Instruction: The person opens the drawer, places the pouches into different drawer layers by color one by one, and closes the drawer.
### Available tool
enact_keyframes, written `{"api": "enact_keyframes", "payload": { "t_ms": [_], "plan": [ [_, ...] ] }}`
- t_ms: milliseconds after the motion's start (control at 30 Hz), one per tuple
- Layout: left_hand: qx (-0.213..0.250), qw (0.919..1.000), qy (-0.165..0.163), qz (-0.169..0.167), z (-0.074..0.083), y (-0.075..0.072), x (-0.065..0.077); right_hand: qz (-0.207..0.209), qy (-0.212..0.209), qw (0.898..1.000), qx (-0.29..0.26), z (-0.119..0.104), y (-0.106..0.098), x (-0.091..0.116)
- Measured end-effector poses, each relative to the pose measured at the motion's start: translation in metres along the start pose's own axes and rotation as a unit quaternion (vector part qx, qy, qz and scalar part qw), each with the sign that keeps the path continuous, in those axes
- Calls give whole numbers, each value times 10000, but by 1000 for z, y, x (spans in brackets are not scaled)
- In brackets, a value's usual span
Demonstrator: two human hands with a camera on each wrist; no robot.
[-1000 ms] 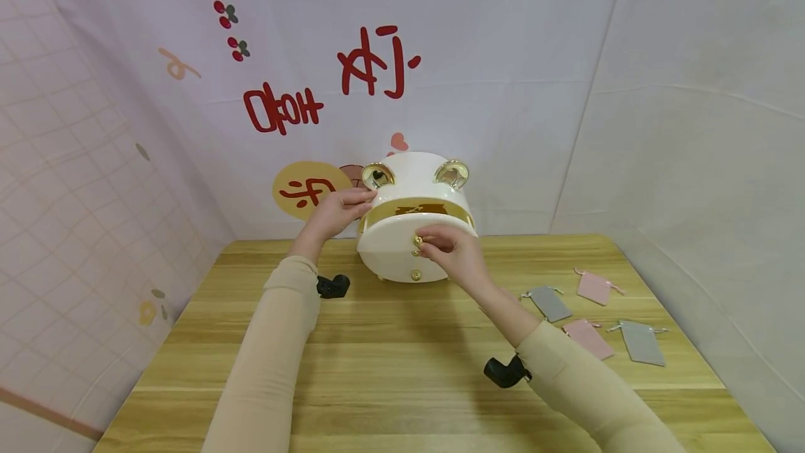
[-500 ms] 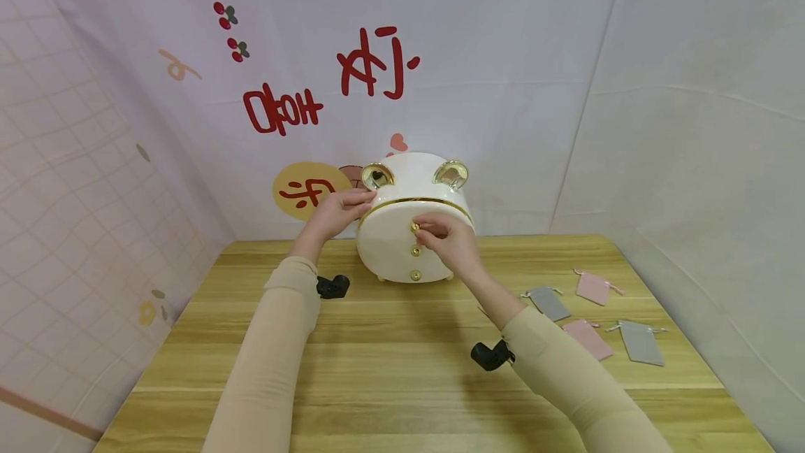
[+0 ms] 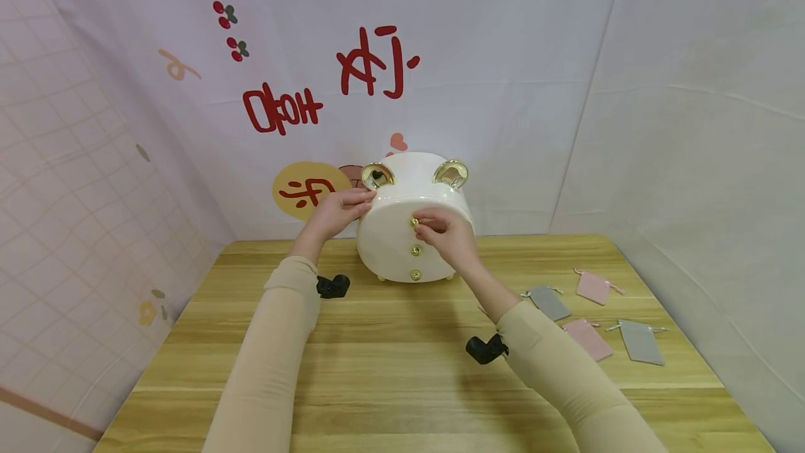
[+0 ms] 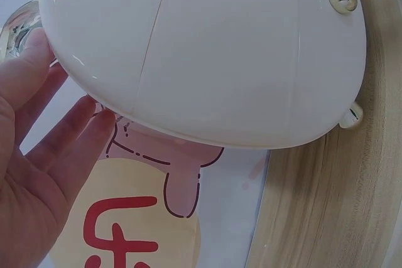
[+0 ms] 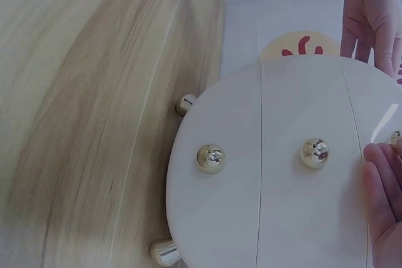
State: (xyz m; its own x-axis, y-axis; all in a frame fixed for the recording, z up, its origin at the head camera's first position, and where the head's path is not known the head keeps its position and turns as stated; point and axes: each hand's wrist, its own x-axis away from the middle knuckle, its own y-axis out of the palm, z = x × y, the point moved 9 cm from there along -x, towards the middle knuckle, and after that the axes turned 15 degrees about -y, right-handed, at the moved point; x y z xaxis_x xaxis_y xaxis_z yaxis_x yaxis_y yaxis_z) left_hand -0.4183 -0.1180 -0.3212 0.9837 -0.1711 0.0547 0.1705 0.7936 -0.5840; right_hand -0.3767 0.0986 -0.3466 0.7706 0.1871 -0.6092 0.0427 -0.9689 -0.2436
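Observation:
A white, rounded drawer cabinet [image 3: 393, 247] with gold ears stands at the back of the table. Its drawer fronts are flush, and three gold knobs run down the middle. My right hand [image 3: 449, 235] pinches the top knob [image 3: 414, 222]; in the right wrist view only part of that hand [image 5: 384, 196] shows at the edge. The middle knob [image 5: 314, 153] and bottom knob [image 5: 211, 158] are untouched. My left hand [image 3: 339, 214] touches the cabinet's upper left side, just below the left ear [image 3: 378, 175]. In the left wrist view its fingers [image 4: 78, 131] lie fairly straight along the rim.
Several small drawstring pouches lie at the table's right: a pink pouch [image 3: 594, 287], a grey pouch [image 3: 549, 303], a second pink pouch [image 3: 589, 339] and a second grey pouch [image 3: 640, 342]. A printed cloth [image 3: 497, 89] hangs behind the wooden table [image 3: 390, 383].
The top drawer, pulled out a second ago, has slid back in until flush. My right hand has moved forward with its knob. The left hand has stayed in place.

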Motion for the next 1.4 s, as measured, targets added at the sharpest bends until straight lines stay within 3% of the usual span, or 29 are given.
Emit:
{"api": "enact_keyframes", "payload": {
  "t_ms": [333,633,1400],
  "plan": [
    [33,10000,2,1,-1,0,0,-210,-442,9988,29,-10,1,5],
    [58,10000,19,-19,0,0,1,-446,-1123,9891,839,-24,-7,16],
    [108,9999,27,-67,1,0,2,-657,-1233,9870,792,16,1,44]
  ]
}}
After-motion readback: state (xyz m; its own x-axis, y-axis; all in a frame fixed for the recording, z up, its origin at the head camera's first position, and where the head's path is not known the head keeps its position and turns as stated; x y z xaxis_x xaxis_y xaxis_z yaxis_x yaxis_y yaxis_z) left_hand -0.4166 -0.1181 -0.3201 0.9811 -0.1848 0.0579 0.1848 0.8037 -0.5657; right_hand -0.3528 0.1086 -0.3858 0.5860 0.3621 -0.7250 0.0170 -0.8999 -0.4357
